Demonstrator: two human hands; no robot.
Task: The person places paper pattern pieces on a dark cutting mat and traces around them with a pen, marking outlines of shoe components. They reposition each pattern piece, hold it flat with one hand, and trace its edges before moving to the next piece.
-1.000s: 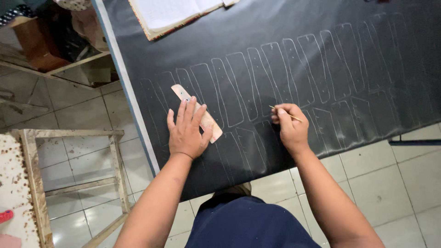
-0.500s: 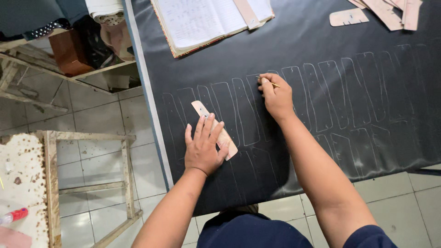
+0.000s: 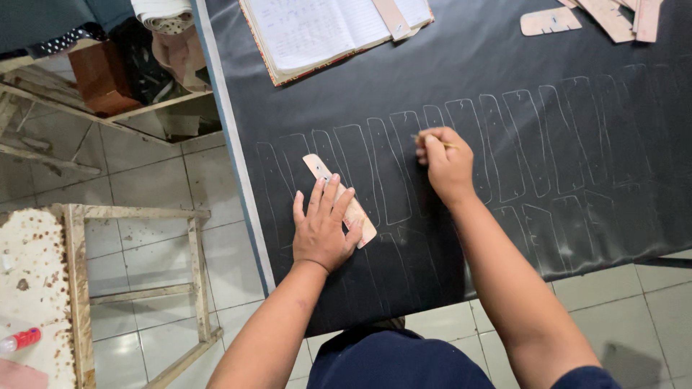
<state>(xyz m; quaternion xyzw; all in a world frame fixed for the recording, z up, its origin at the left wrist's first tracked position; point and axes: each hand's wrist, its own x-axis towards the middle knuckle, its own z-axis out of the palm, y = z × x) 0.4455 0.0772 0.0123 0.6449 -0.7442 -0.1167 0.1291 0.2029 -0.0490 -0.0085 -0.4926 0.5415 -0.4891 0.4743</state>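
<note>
- Dark sheet material [image 3: 504, 57] covered the worktable; a long row of pale traced outlines [image 3: 519, 144] ran across it, with a shorter second row below on the right.
- Left hand [image 3: 322, 229] lay flat, fingers spread and released, pressing a tan strip-shaped template [image 3: 317, 169] against the sheet near its left edge. Template sat tilted, upper end showing beyond the fingertips, lower end under the palm.
- Right hand [image 3: 447, 164] was clenched around a thin marking tool [image 3: 448, 146], tip resting at the top of the outlines in mid-row, apart from the template.
- Judgement on progress: upper row looked largely filled; lower row seemed only partly marked, with faint outlines under and beside the template. Bare sheet remained above the rows.
- Open notebook [image 3: 324, 29] with another strip on it lay at the far edge; more tan cut pieces [image 3: 551, 20] were at top right.
- Wooden stool frame [image 3: 137, 288] stood on the tiled floor [image 3: 216, 173] to the left.
</note>
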